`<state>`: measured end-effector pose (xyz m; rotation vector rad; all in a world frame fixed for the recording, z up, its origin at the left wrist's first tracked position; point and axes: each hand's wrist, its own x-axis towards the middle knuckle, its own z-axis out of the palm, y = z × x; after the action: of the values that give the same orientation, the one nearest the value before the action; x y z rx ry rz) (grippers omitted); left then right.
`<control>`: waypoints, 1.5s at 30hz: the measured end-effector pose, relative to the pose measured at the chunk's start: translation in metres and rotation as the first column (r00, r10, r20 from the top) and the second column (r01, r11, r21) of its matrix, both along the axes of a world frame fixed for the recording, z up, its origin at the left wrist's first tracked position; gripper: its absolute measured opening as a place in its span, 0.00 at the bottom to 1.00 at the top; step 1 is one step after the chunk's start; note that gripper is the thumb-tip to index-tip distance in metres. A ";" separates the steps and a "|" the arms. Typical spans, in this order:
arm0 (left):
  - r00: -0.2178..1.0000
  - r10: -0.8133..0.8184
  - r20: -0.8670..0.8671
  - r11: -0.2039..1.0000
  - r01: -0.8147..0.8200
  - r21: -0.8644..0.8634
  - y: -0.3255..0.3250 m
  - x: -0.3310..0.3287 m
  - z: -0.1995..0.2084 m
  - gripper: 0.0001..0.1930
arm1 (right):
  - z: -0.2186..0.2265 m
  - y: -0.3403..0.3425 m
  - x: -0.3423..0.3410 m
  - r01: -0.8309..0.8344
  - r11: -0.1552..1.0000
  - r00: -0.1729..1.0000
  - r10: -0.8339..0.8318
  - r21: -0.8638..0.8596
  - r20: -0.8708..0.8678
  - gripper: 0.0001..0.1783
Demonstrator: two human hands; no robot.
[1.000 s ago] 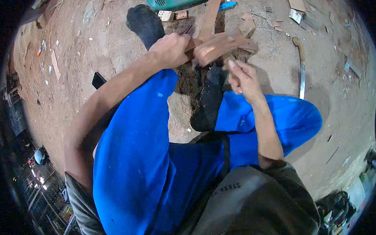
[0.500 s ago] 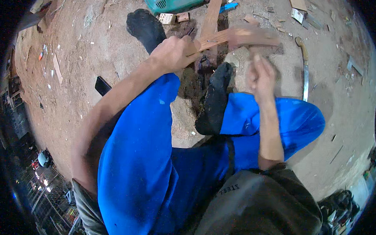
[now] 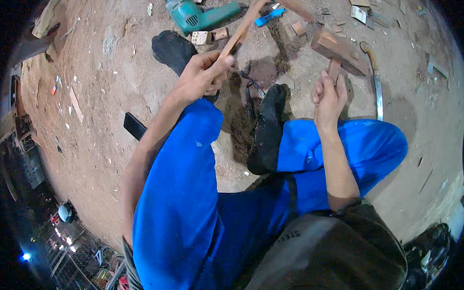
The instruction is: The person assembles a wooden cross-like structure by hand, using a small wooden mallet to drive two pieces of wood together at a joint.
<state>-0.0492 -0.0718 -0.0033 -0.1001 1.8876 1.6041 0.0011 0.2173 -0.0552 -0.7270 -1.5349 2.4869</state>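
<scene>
My left hand (image 3: pixel 206 76) is closed around the lower end of a wooden strip (image 3: pixel 248 22), which slants up to the right. At its top a second wooden strip (image 3: pixel 296 6) meets it at an angle; that piece is blurred and the joint lies at the picture's edge. Gripped by its short handle in my right hand (image 3: pixel 329 97) is a wooden mallet (image 3: pixel 340 50), its block head raised to the right, apart from the strips. My feet in black socks (image 3: pixel 265 131) rest on the ground on either side of a dark hollow.
A green power drill (image 3: pixel 200 17) lies at the far left, with small drilled blocks (image 3: pixel 201 37) beside it. Near the strips is a blue tool (image 3: pixel 270 17). A wooden-handled blade (image 3: pixel 378 89) lies right of the mallet. A dark phone (image 3: pixel 134 126) sits beside my left forearm.
The mallet has moved right, away from the strips, and is no longer blurred over them. My left hand has turned the joined strips, so the held one points more steeply away.
</scene>
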 end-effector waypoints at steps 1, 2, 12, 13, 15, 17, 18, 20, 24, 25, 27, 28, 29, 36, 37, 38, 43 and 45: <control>0.996 0.058 0.061 0.992 -0.064 0.112 -0.002 -0.001 0.001 0.21 | -0.003 0.001 0.001 -0.034 0.998 0.999 0.034 0.051 0.005 0.04; 0.996 0.084 0.029 0.985 -0.087 0.149 -0.001 0.001 0.002 0.21 | -0.005 0.001 0.001 -0.068 0.992 0.998 0.067 0.103 0.012 0.04; 0.979 0.178 0.096 0.946 -0.197 0.258 -0.002 0.012 0.025 0.24 | -0.012 -0.007 0.004 -0.177 0.957 0.983 0.162 0.228 0.085 0.03; 0.977 0.189 0.097 0.943 -0.208 0.261 -0.001 0.017 0.033 0.24 | -0.012 -0.007 0.004 -0.207 0.954 0.978 0.196 0.215 0.071 0.03; 0.980 0.183 0.076 0.950 -0.196 0.242 -0.009 0.024 0.046 0.26 | -0.006 -0.012 0.005 -0.235 0.952 0.972 0.230 0.197 0.048 0.03; 1.000 -0.028 -0.008 0.967 0.029 0.254 0.000 0.016 0.054 0.29 | -0.004 -0.008 0.006 -0.182 0.954 0.983 0.177 0.239 0.043 0.03; 0.999 -0.039 -0.016 0.988 0.041 0.152 -0.003 0.017 0.065 0.27 | -0.002 -0.010 0.006 -0.182 0.955 0.983 0.178 0.234 0.040 0.03; 0.983 -0.133 -0.123 0.991 0.134 -0.002 0.000 0.021 0.079 0.26 | 0.002 -0.012 0.007 -0.133 0.955 0.988 0.149 0.265 -0.040 0.04; 0.802 -0.406 -0.438 0.864 0.180 -0.471 0.005 0.024 0.084 0.22 | -0.010 -0.008 0.006 -0.170 0.942 0.980 0.192 0.291 -0.051 0.05; 0.699 -0.510 -0.501 0.782 0.134 -0.608 0.009 0.023 0.084 0.21 | -0.014 -0.005 0.005 -0.199 0.951 0.980 0.193 0.236 0.051 0.06; 0.656 -0.552 -0.515 0.751 0.121 -0.650 0.012 0.022 0.081 0.26 | -0.024 -0.001 0.003 -0.222 0.958 0.969 0.196 0.180 0.152 0.07; 0.632 -0.560 -0.535 0.730 0.073 -0.679 0.012 0.021 0.074 0.23 | -0.030 0.001 0.002 -0.137 0.982 0.989 0.127 0.129 0.081 0.07; 0.607 -0.570 -0.554 0.709 0.023 -0.704 0.011 0.020 0.065 0.20 | -0.034 0.004 0.001 -0.053 0.996 0.999 0.053 0.073 0.014 0.08; 0.483 -0.743 -0.463 0.525 -0.008 -0.851 -0.011 0.003 0.008 0.16 | -0.030 0.032 -0.013 0.107 0.989 0.988 -0.117 0.100 0.105 0.07; 0.436 -0.743 -0.508 0.545 -0.048 -0.837 -0.010 -0.001 0.004 0.15 | -0.030 0.033 -0.013 0.154 0.979 0.982 -0.168 0.136 0.091 0.07; 0.415 -0.769 -0.485 0.502 -0.077 -0.862 -0.011 -0.006 0.000 0.14 | -0.030 0.032 -0.010 0.120 0.980 0.987 -0.135 0.159 0.089 0.07; 0.336 -0.877 -0.343 0.310 -0.149 -0.939 -0.007 -0.035 0.017 0.13 | -0.018 0.010 -0.001 -0.016 0.964 1.000 0.014 0.265 0.012 0.07; 0.346 -0.881 -0.324 0.293 -0.139 -0.946 -0.008 -0.042 0.017 0.13 | -0.008 -0.006 0.005 -0.044 0.931 0.998 0.060 0.362 -0.032 0.06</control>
<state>-0.0911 -0.0796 0.0142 0.9923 2.9508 -0.1868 0.0059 0.2108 -0.0631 -0.5738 -1.9428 2.1402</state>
